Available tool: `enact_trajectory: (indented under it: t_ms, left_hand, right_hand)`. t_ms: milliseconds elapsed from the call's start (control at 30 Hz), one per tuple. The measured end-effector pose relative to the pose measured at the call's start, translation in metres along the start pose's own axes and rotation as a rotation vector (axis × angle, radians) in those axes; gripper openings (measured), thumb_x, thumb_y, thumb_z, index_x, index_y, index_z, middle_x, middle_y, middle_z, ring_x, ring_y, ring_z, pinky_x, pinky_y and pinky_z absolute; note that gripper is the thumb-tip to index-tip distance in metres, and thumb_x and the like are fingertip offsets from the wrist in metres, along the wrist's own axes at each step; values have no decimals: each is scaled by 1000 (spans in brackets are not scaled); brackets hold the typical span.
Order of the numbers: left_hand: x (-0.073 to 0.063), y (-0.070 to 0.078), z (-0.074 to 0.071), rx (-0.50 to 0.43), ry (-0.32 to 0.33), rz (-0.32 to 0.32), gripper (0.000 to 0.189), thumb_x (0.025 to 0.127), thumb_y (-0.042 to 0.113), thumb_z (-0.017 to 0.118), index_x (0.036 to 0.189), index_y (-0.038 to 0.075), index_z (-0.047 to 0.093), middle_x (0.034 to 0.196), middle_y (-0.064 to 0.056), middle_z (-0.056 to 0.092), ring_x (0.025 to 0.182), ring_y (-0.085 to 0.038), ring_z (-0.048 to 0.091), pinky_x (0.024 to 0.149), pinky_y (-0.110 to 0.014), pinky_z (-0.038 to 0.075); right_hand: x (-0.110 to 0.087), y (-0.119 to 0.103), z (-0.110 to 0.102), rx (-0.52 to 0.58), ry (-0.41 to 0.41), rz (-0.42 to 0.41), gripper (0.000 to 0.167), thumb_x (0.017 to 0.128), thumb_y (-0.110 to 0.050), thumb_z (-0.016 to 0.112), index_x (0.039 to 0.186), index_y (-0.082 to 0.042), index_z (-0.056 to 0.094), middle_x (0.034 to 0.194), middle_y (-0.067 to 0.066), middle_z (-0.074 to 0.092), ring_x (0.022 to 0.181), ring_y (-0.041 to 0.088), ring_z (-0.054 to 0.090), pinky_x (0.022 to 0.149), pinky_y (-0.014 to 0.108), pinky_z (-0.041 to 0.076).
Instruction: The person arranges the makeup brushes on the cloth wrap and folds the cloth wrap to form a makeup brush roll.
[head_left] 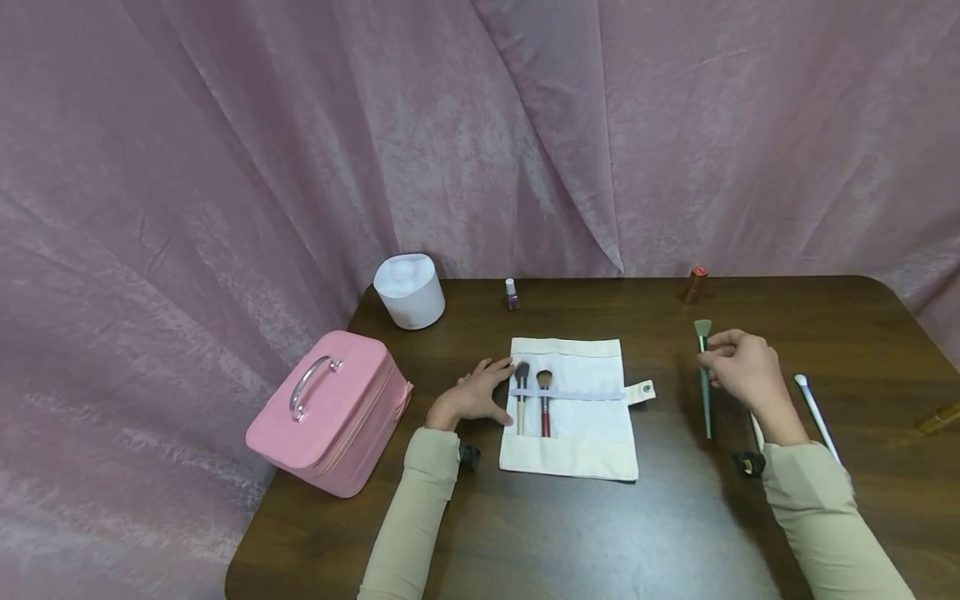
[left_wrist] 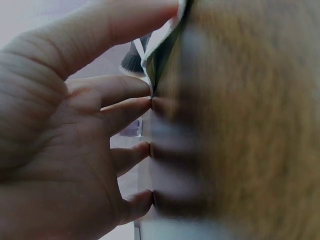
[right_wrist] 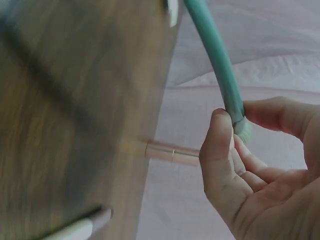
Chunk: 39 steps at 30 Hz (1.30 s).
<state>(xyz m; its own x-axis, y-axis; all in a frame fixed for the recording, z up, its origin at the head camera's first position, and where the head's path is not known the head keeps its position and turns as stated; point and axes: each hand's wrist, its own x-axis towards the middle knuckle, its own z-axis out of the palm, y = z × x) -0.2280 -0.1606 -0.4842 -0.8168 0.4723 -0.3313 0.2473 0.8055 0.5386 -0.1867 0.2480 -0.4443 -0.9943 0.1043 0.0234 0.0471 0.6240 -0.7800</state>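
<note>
Between the thumb and fingers of my right hand (head_left: 745, 368) is a green makeup brush (head_left: 705, 392), its bristles pointing to the far side. In the right wrist view the fingertips pinch it near the bristle end. My left hand (head_left: 478, 395) touches the left edge of a white fabric brush roll (head_left: 588, 421), fingers spread. Two brushes lie in the roll under its strap: one with a pale handle (head_left: 521, 417) and one with a red handle (head_left: 545, 417). The left wrist view shows the thumb and fingertips along the cloth edge.
Right of the roll lie a white brush (head_left: 816, 412) and a pale handle (head_left: 756, 429) partly under the right arm. A pink case (head_left: 330, 417) stands left. Along the back are a white container (head_left: 410, 292), a nail polish bottle (head_left: 512, 295) and a lipstick tube (head_left: 695, 286).
</note>
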Motion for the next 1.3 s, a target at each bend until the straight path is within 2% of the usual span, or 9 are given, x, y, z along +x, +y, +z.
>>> enact_trajectory:
  t_ms: [167,300,500,567,800,1067,1300]
  left_hand:
    - [0,1,0,-3,3,7,96,81,20,87,160,12,32,168,-2,19,154,-33,3,114,-70,10]
    - [1,2,0,0,4,9,95,82,20,87,159,12,33,168,-2,19,154,-33,4,114,-69,11]
    - [2,2,0,3,4,2,95,82,21,86,160,12,32,168,-1,19,154,-32,3,115,-68,10]
    - [2,1,0,1,5,1,95,82,20,86,160,12,33,168,-1,19,154,-32,3,115,-69,10]
    - [1,0,0,0,6,-7,95,81,20,87,159,13,33,168,-2,20,154,-33,3,114,-69,10]
    - [1,0,0,1,4,-18,95,82,22,86,160,13,33,168,-1,20,154,-32,3,115,-68,10]
    - [2,1,0,10,4,-21,95,82,22,86,160,13,32,168,0,19,154,-32,3,115,-68,10]
  right_hand:
    - [2,-11,1,236,-2,57,39,101,-13,57,129,14,50,90,7,68,64,9,65,63,32,59]
    - [6,-18,3,384,11,82,40,102,-11,56,131,15,45,85,-8,64,67,6,63,65,30,59]
    - [12,-29,12,665,63,104,21,96,2,55,114,5,46,78,-8,62,62,6,62,58,25,57]
    - [14,-33,16,742,88,114,19,94,5,54,111,1,45,76,-6,62,61,7,62,57,24,57]
    - [22,-48,31,730,132,138,22,97,2,53,113,-6,41,86,-1,58,68,7,60,65,24,58]
    - [35,-61,55,805,226,154,23,98,1,56,111,-11,43,87,1,58,68,10,60,62,22,57]
    - [44,-67,82,867,305,184,24,99,1,57,114,-12,42,89,3,59,67,9,61,63,21,56]
